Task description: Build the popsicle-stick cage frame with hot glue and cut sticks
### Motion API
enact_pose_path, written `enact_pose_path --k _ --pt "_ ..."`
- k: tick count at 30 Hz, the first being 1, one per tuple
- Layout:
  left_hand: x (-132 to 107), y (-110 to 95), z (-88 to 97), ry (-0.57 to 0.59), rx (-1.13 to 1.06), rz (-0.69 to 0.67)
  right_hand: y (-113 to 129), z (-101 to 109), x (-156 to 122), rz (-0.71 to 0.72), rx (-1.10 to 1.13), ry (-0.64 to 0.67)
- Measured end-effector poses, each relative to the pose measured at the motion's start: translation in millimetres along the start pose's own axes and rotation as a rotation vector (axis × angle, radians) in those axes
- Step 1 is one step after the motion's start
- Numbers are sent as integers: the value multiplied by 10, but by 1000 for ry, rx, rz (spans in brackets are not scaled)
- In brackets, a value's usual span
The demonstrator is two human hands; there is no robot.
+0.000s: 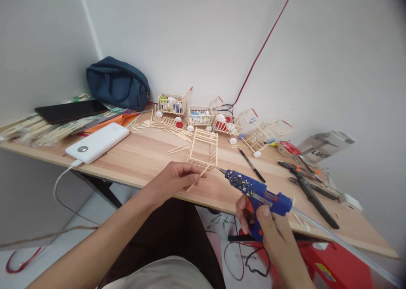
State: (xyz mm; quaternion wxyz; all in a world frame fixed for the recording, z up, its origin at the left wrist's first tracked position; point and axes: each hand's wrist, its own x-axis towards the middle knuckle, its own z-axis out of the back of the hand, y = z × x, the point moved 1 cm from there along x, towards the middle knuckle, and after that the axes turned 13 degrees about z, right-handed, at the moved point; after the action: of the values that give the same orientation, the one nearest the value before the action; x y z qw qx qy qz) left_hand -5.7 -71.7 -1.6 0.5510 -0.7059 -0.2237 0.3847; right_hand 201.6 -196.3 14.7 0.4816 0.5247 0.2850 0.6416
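My left hand (180,177) pinches a thin wooden stick (199,177) between thumb and fingers at the table's front edge. A blue hot glue gun (247,185) is gripped in my right hand (269,221), its nozzle pointing left, close to the stick's upper end. A long clear glue stick (336,234) runs out of the gun's back. Just beyond my left hand stands a small open frame of glued sticks (203,147). Whether the nozzle touches the held stick I cannot tell.
Behind the frame stand several miniature stick carts (171,103) filled with bottle caps. Loose sticks (177,132) lie to their front. A white power bank (98,143), a phone (71,110) and a blue bag (117,83) are left; a pen (252,165) and pliers (312,196) are right.
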Motion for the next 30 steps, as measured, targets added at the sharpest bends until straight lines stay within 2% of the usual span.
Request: enact_pose_path --k 9,30 --pt "-3 -36 -13 27 -31 25 -35 -47 49 -27 -43 32" --pt "7 -18 -62 60 -38 21 -85 -3 14 -38 -166 42"
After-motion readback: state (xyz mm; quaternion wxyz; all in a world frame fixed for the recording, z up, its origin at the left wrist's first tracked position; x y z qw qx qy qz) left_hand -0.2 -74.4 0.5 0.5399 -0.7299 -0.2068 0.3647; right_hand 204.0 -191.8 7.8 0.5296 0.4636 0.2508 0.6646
